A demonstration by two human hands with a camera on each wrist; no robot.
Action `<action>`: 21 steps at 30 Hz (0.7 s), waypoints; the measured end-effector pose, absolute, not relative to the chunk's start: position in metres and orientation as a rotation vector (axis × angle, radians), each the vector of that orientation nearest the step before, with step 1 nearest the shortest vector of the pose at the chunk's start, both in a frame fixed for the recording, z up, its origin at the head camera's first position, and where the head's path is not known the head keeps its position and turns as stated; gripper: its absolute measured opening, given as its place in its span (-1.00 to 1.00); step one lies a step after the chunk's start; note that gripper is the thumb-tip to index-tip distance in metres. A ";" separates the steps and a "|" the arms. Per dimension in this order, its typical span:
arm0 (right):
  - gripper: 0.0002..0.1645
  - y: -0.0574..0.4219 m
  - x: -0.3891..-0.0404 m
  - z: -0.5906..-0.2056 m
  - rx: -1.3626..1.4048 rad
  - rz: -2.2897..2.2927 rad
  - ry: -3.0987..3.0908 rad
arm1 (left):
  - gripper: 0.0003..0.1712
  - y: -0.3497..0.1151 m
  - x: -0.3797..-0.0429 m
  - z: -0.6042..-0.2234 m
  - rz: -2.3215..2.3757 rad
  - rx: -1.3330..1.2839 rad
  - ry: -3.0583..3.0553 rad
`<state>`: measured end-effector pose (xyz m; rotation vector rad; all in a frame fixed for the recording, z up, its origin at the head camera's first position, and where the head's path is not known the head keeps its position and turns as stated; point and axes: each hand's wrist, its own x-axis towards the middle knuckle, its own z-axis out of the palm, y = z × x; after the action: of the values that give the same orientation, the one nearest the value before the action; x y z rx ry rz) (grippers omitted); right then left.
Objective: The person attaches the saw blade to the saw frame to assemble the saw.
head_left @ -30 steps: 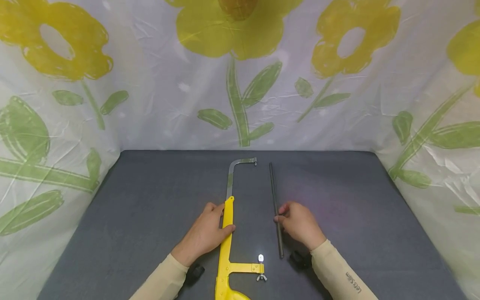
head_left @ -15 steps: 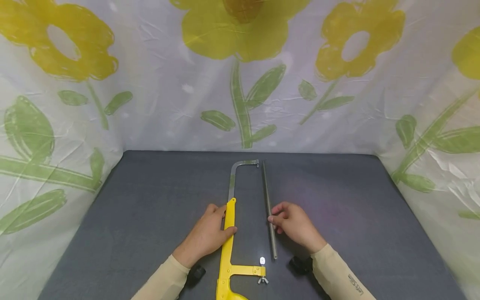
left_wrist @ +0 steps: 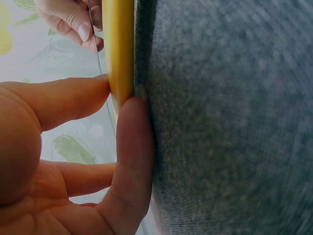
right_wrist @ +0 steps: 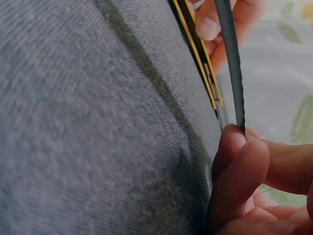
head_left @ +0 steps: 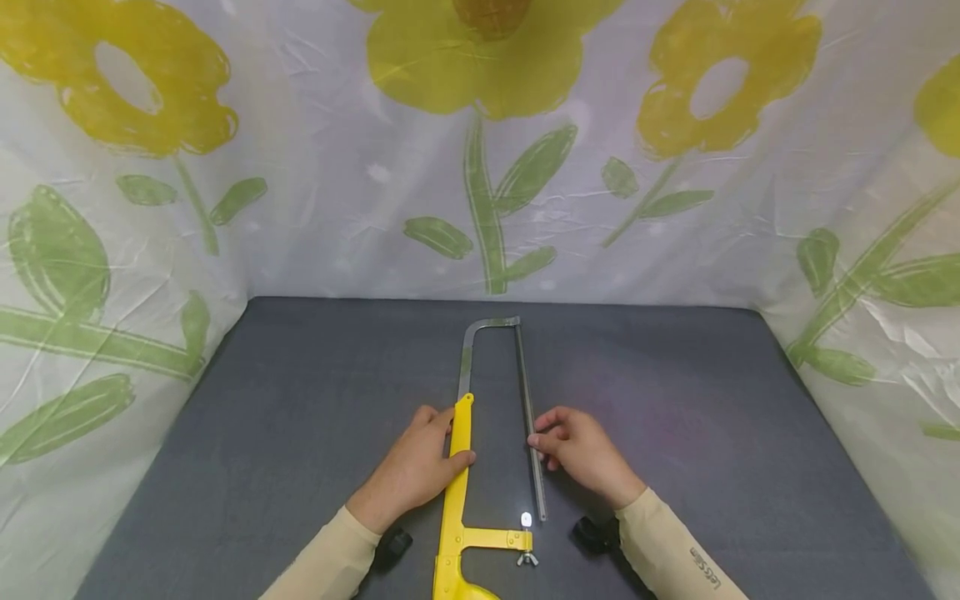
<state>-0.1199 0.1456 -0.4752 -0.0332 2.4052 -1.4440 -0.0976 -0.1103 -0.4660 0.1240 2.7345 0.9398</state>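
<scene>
A yellow hacksaw frame (head_left: 453, 508) with a bent metal front arm (head_left: 467, 358) lies along the middle of the table. My left hand (head_left: 414, 467) grips its yellow bar between thumb and fingers; the left wrist view shows the pinch on the bar's edge. A thin toothed hacksaw blade (head_left: 531, 417) is pinched by my right hand (head_left: 581, 446), thumb against fingertips (right_wrist: 244, 161). The blade's far end overlaps the tip of the frame's front arm, and its near end is just beyond the wing-nut holder (head_left: 527, 537). In the right wrist view the blade (right_wrist: 232, 63) stands above the cloth.
Dark grey cloth covers the table (head_left: 337, 367). Behind and at the sides hangs a pale curtain (head_left: 322, 167) printed with yellow flowers. A black wrist device (head_left: 592, 535) sits under the right forearm, another (head_left: 393, 548) by the left.
My right hand has brought the blade leftward, from apart on the right to the tip of the frame's front arm. The left hand keeps its grip on the frame, which stays nearly in place.
</scene>
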 end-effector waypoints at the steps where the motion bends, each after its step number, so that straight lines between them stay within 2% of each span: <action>1: -0.81 0.145 -0.120 -0.476 -0.032 -1.438 2.406 | -0.06 -0.110 -0.098 -0.466 0.936 0.126 2.739; 21: -0.78 0.143 -0.124 -0.477 0.011 -1.417 2.402 | -0.06 -0.111 -0.097 -0.467 0.933 0.139 2.737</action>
<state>-0.1237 0.1431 -0.4771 0.0107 2.4021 -1.4166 -0.0975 -0.1108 -0.4666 0.1386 2.7367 0.9329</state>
